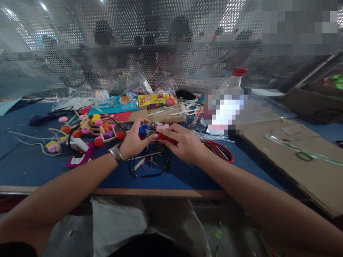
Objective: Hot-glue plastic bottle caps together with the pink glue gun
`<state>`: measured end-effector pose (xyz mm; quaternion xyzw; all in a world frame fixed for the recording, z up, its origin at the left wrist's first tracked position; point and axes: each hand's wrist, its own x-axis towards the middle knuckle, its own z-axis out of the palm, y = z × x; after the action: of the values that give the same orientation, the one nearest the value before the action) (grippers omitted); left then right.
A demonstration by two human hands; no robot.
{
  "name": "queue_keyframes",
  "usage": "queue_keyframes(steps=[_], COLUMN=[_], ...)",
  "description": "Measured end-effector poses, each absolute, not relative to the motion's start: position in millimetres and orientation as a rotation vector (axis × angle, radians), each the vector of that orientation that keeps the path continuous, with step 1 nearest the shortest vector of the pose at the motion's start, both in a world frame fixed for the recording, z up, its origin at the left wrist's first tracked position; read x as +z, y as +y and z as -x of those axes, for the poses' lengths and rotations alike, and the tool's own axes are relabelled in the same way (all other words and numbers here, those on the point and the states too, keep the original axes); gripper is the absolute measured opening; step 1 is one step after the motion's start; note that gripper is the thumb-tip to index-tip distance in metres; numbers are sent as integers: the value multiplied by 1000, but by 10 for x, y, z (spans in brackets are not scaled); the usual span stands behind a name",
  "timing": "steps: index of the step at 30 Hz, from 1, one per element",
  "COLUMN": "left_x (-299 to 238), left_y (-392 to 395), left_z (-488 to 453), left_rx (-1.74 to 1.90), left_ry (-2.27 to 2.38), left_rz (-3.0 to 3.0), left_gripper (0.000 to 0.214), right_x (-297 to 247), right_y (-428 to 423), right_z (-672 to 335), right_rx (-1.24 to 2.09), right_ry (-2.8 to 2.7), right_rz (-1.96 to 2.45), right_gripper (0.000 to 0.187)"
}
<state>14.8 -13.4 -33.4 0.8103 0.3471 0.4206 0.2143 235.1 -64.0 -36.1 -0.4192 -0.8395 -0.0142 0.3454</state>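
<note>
My left hand (135,140), with a watch (116,153) on the wrist, curls its fingers and thumb around a small blue round piece (144,129). Whether that is a cap or a roll I cannot make out. Close beside it, my right hand (186,142) is closed on a red-handled tool (167,137) that looks like pliers. The tool's tip points toward the left hand, partly hidden by fingers. Something pink (162,126) lies just beyond the right fingertips. Below the hands, a black cable (150,176) loops over the blue table, around wooden sticks (139,163).
To the left stand a stick model with coloured balls (93,128) and a purple power strip (81,157) with a white plug. Red-handled scissors (221,151) lie right of my hands. Cardboard (292,153), a red-capped bottle (235,80) and a yellow package (152,99) surround the work area.
</note>
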Motion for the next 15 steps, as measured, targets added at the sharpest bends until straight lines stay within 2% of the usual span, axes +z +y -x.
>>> queue_keyframes(steps=[4, 15], left_x=[-340, -280], left_y=[-159, -121], left_z=[-152, -172], left_rx=[1091, 1097], left_ry=[976, 1108], left_rz=[-2238, -2018], left_gripper=[51, 64], right_x=[-371, -357], right_y=[-639, -638], right_z=[-2348, -2353], right_rx=[-64, -70], right_ry=[-2196, -2188], right_rz=[1088, 1074], right_gripper=[39, 39])
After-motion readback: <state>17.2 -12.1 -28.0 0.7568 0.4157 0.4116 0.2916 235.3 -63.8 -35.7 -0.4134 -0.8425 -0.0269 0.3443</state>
